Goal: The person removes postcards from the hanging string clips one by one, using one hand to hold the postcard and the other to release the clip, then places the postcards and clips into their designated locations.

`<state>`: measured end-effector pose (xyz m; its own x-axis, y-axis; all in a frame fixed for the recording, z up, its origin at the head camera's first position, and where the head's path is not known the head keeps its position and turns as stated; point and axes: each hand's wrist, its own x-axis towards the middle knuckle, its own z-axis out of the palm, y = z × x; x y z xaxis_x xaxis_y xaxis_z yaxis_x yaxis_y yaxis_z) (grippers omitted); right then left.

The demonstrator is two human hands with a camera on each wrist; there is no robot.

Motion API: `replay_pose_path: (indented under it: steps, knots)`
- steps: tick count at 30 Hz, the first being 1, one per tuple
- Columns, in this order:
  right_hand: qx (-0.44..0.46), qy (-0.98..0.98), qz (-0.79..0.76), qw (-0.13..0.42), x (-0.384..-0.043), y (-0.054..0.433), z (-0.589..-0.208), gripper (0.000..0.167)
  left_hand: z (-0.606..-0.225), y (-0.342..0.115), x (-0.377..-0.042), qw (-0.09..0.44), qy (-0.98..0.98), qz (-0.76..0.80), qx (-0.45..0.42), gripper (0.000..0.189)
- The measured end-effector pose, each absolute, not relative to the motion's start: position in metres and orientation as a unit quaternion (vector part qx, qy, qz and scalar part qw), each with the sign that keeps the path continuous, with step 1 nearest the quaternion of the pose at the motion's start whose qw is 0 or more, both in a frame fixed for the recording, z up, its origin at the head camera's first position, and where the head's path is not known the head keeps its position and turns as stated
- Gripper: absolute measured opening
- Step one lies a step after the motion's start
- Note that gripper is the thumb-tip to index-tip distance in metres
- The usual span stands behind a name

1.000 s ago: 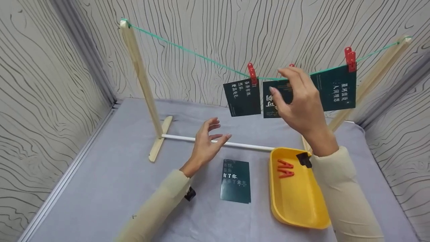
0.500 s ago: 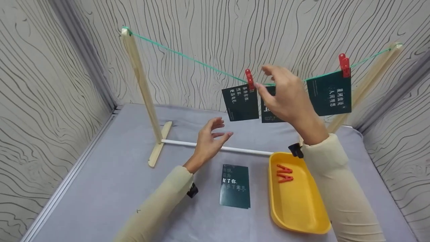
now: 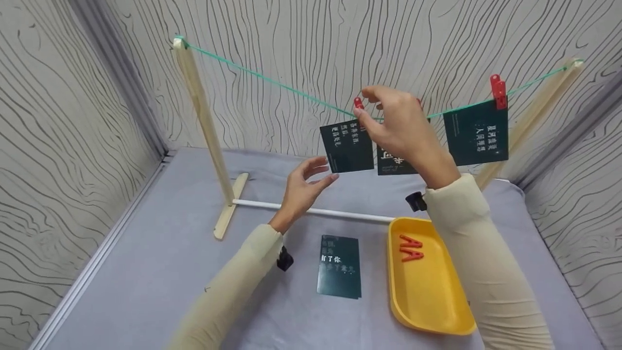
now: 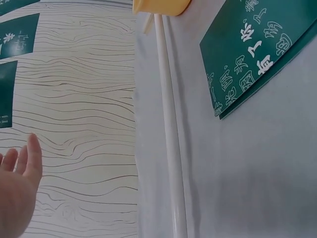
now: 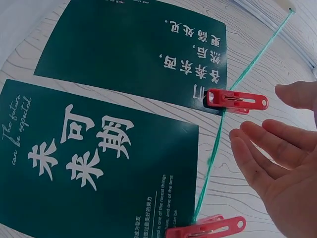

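A green cord (image 3: 272, 81) holds three dark green printed cards, pinned with red clothespins. My right hand (image 3: 406, 121) is at the clothespin (image 5: 237, 100) on the left card (image 3: 347, 150). In the right wrist view its thumb and fingers are spread around the handle end, with a gap showing. It partly covers the middle card (image 3: 392, 166) in the head view. The right card (image 3: 476, 138) hangs under another clothespin (image 3: 498, 92). My left hand (image 3: 302, 189), thumb and fingers apart, holds nothing near the left card's lower left corner; the left wrist view shows space between them.
A small stack of green cards (image 3: 339, 282) lies on the grey cloth. To its right, a yellow tray (image 3: 427, 304) contains two red clothespins (image 3: 412, 254). Wooden posts (image 3: 201, 112) carry the cord, with a white rod (image 3: 262, 206) between them low down.
My right hand has moved left along the cord, from the middle card to the left card's clothespin. My left hand has risen slightly towards the left card's lower corner.
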<state>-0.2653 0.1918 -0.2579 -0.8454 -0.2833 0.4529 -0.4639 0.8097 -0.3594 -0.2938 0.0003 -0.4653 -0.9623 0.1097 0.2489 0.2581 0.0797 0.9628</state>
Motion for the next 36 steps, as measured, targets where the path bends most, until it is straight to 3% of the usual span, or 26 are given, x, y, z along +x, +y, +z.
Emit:
replay_pose_path:
  steps: [17, 23, 36]
  knots:
    - [0.196, -0.932, 0.266, 0.147, -0.282, 0.195, -0.267, 0.052, -0.462, 0.016, -0.304, 0.017, -0.718, -0.679, -0.150, 0.048]
    - [0.206, -0.928, 0.269, 0.156, -0.282, 0.196, -0.267, 0.052, -0.461, 0.021, -0.306, 0.008, -0.695, -0.700, -0.164, 0.049]
    - [0.210, -0.920, 0.289, 0.163, -0.279, 0.191, -0.273, 0.046, -0.462, 0.021, -0.300, 0.014, -0.673, -0.721, -0.164, 0.028]
